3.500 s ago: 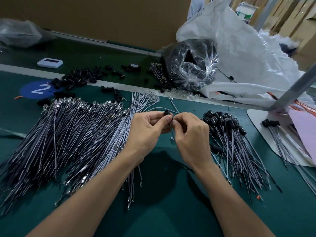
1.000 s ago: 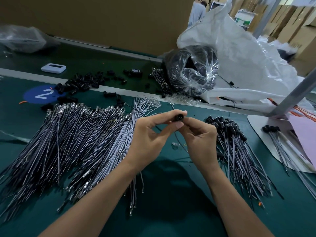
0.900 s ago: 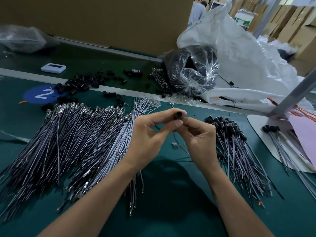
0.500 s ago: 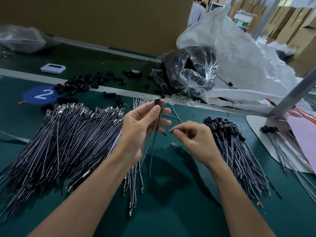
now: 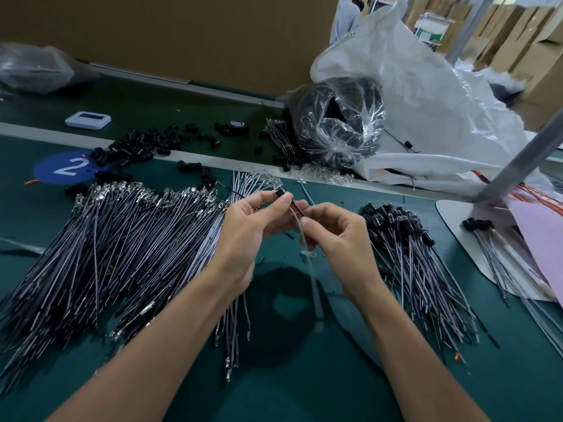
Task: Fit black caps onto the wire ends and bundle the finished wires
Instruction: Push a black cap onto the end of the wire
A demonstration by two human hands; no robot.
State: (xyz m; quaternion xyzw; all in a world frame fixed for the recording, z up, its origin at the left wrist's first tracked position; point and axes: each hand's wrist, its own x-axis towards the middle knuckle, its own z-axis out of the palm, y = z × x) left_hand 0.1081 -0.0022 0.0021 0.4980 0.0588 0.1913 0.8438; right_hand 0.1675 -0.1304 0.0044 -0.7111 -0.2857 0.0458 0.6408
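Over the green bench [image 5: 289, 376], about the middle, the person holds one thin grey wire [image 5: 313, 287] up off the mat. It hangs down between the wrists, kinda blurry. Its top end has one small black cap [image 5: 280, 194], a stubby matte cylinder. The left hand [image 5: 253, 229] pinches that cap between thumb and forefinger. The right hand [image 5: 338, 239] pinches the wire just under it, other fingers curled in.

Count-wise that's three lots of wires. There's a huge heap of bare wires [image 5: 106, 248] with shiny metal tips on the left, and a pile of capped wires [image 5: 411, 260] just right of the hands. A small bunch [image 5: 487, 239] lies on a white board [image 5: 451, 214]. Way too many in each to count. Loose caps [image 5: 143, 144] are scattered at the back near a round blue sticker [image 5: 68, 167] with a 2. Behind sit one crinkly clear bag [image 5: 335, 123] of black stuff and one big white sack [image 5: 426, 102].
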